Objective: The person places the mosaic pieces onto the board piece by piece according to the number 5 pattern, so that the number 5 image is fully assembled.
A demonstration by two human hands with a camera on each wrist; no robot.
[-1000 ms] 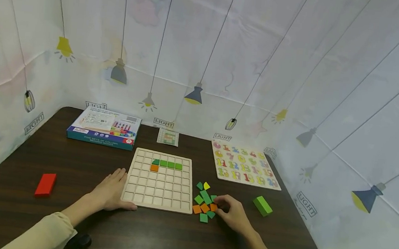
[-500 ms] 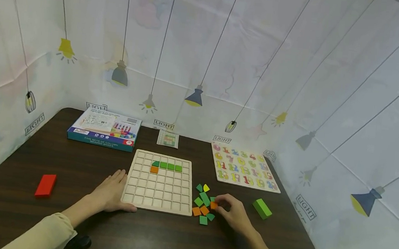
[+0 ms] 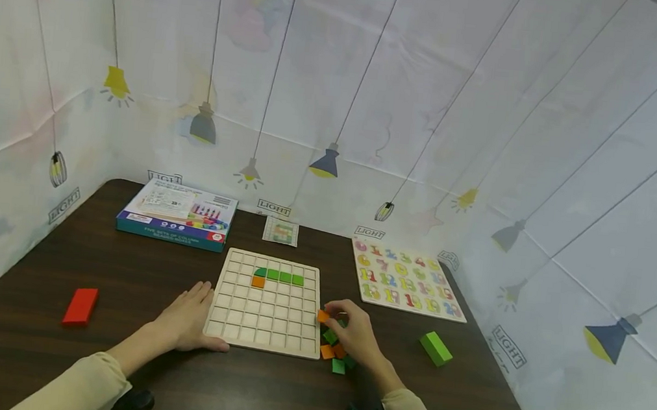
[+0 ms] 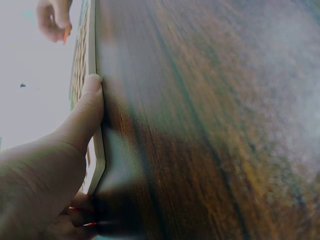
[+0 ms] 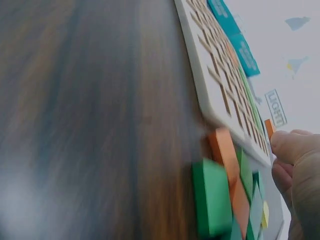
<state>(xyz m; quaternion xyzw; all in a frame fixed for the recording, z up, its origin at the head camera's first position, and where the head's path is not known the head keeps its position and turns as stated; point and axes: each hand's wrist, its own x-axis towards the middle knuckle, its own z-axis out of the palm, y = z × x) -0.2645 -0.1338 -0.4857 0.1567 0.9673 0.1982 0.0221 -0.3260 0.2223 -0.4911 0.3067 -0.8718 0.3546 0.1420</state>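
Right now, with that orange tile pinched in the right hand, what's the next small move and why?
Probably carry the orange tile leftward over the grid board and set it in an empty cell beside the orange piece already seated. The right hand holds it just off the board's right edge, while the left hand steadies the left edge.

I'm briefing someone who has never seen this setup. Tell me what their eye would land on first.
First, the pale wooden grid board at the middle of the dark table, with a short row of green tiles and one orange tile near its far edge. Next, the right hand pinching a small orange piece at the board's right edge, above a heap of loose tiles. The left hand rests against the board's left side.
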